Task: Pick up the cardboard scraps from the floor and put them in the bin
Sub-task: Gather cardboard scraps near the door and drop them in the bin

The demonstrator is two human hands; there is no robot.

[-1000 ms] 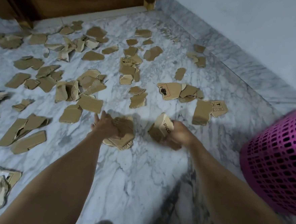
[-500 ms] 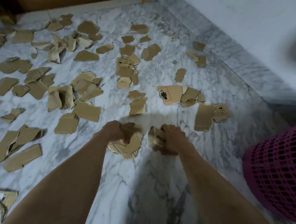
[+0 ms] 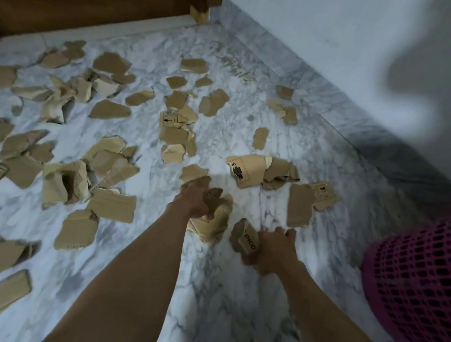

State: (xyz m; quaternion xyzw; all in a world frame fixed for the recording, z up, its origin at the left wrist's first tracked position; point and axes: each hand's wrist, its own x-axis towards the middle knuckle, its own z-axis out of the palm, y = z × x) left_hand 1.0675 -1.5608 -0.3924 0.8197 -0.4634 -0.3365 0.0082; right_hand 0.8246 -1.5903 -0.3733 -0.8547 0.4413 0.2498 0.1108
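Observation:
Several torn brown cardboard scraps [image 3: 111, 205] lie scattered over the white marble floor [image 3: 210, 290]. My left hand [image 3: 193, 200] grips a bunch of scraps [image 3: 213, 220] held low over the floor. My right hand [image 3: 272, 250] grips a folded scrap printed "PICO" [image 3: 245, 239] just right of that bunch. The pink mesh bin [image 3: 419, 278] stands at the right edge, about a forearm's length right of my right hand; its opening is out of frame.
A printed scrap [image 3: 246, 169] and a plain one [image 3: 300, 205] lie just beyond my hands. A grey wall with a marble skirting [image 3: 367, 143] runs along the right. A wooden door [image 3: 84, 0] closes the far side.
Both hands kept hold of their scraps and shifted right, toward the pink bin. The view swung so the bin shows larger at the right edge.

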